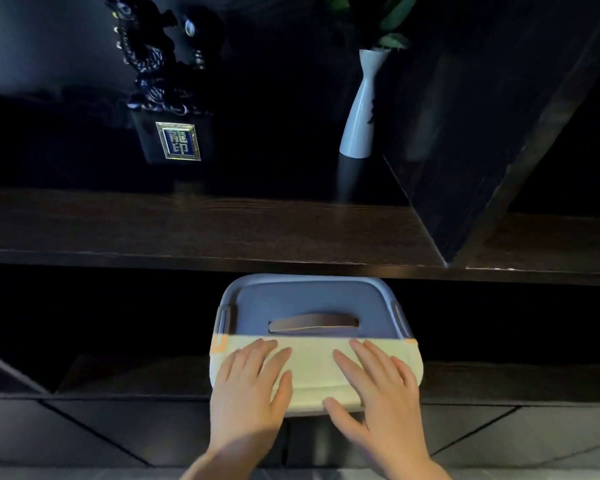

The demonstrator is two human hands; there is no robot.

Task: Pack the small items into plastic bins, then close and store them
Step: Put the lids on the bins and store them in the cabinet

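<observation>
A closed plastic bin (312, 299) with a blue lid and a recessed handle slot sits partly inside the lower compartment of a dark wooden shelf unit (201, 233). Its near part looks pale cream in the light. My left hand (253, 386) lies flat on the lid's near left part, fingers straight. Flat on the near right part rests my right hand (378, 389), thumb at the bin's front edge. The bin's contents are hidden under the lid.
On the upper shelf stand a dark dragon seal ornament (168, 98) with a gold-framed plaque and a white slim vase (359, 109) holding green leaves. A dark vertical divider (465, 150) rises at the right. Grey floor tiles (84, 441) lie below.
</observation>
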